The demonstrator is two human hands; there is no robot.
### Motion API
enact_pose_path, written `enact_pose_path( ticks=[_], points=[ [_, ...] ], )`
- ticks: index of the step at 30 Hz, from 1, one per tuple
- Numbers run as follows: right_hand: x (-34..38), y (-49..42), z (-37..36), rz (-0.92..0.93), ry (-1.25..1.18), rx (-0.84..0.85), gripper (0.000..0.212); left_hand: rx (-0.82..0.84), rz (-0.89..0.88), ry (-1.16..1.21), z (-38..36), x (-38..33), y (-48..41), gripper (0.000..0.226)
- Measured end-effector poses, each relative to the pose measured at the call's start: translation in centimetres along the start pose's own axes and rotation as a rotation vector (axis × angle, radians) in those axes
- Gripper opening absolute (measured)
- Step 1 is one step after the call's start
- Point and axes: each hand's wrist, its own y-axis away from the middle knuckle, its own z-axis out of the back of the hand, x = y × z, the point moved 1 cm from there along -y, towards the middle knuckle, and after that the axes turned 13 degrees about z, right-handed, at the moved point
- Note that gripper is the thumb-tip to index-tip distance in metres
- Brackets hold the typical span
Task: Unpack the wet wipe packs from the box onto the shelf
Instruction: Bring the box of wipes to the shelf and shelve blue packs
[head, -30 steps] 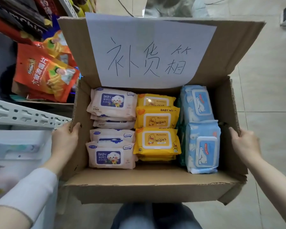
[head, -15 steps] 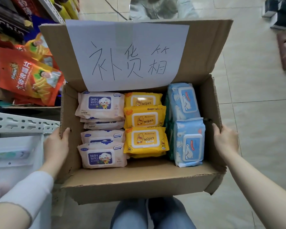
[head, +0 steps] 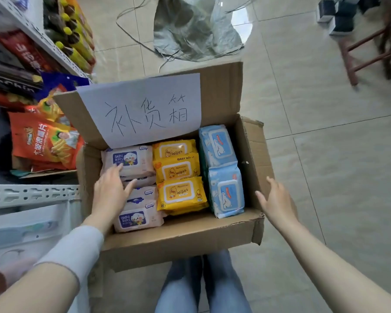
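Unpacking seemingly unstarted: brown cardboard box [head: 181, 242], frame centre, looks full.
Left hand [head: 110, 195], fingers straight, touches pink plastic wipe pack [head: 131, 158]; right hand [head: 278, 202] open, empty.

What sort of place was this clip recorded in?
Probably a small shop or its stockroom: snack bags crowd perforated metal shelving on the left, and an open cardboard box holds three kinds of wet wipe packs.

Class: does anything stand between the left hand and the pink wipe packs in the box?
Nothing visible does. The box is open, its flap folded back, and the left hand reaches in directly above the pink wipe packs, fingers straight.
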Motion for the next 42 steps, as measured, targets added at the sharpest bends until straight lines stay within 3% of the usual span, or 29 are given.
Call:
enact_pose_path(
  ticks=[5, 10, 16, 22, 27, 32, 36, 42],
  points=[
    [1.3, 3.2, -1.6, 0.038, -0.064, 0.114, 0.064, 0.214, -0.26, -0.073, -0.6, -10.9, 0.2, 0.061],
    [1.1, 0.2, -5.0, -0.056, -0.106, 0.243, 0.092, 0.243, -0.457, -0.114, -4.7, -19.4, -3.2, 0.071],
    [-0.1, -3.6, -8.7, -0.228, -0.135, 0.377, 0.119, 0.29, -0.514, -0.198, -8.4, -24.4, -7.7, 0.076],
    [-1.2, -4.5, -9.6, -0.239, -0.284, 0.358, 0.075, 0.216, -0.517, -0.427, -10.8, -25.1, -7.8, 0.089],
    [-1.0, -4.8, -9.3, -0.234, -0.314, 0.366, 0.083, 0.209, -0.46, -0.446, -11.0, -25.4, -7.7, 0.088],
    [-0.5, -4.5, -9.1, -0.249, -0.32, 0.359, 0.084, 0.169, -0.479, -0.281, -9.6, -25.4, -7.5, 0.074],
    [-0.3, -4.5, -8.9, -0.249, -0.406, 0.324, 0.08, 0.234, -0.563, -0.412, -7.9, -25.6, -7.7, 0.069],
    [-0.1, -4.0, -8.5, -0.25, -0.511, 0.28, 0.075, 0.336, -0.565, -0.308, -8.7, -25.2, -6.9, 0.063]
  ],
)
